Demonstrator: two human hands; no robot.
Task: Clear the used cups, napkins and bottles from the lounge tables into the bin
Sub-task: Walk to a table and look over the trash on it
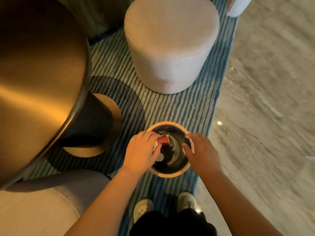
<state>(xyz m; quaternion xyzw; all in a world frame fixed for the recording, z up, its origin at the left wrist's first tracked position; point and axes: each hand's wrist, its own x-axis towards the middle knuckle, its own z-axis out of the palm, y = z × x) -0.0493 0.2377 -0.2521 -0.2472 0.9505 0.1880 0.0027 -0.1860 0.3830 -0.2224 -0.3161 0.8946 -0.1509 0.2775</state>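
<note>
A small round bin with a pale rim and a dark shiny inside stands on the striped rug between my hands. My left hand is over its left rim and grips a red paper cup, held on its side above the opening, with something white under my fingers. My right hand is over the right rim, fingers curled round a pale, thin thing that I cannot make out. Dark items lie at the bottom of the bin.
A round brass-coloured table on a dark pedestal stands at the left. A pale round pouf sits beyond the bin, and a cushioned seat is at the lower left. Polished stone floor lies to the right of the blue striped rug.
</note>
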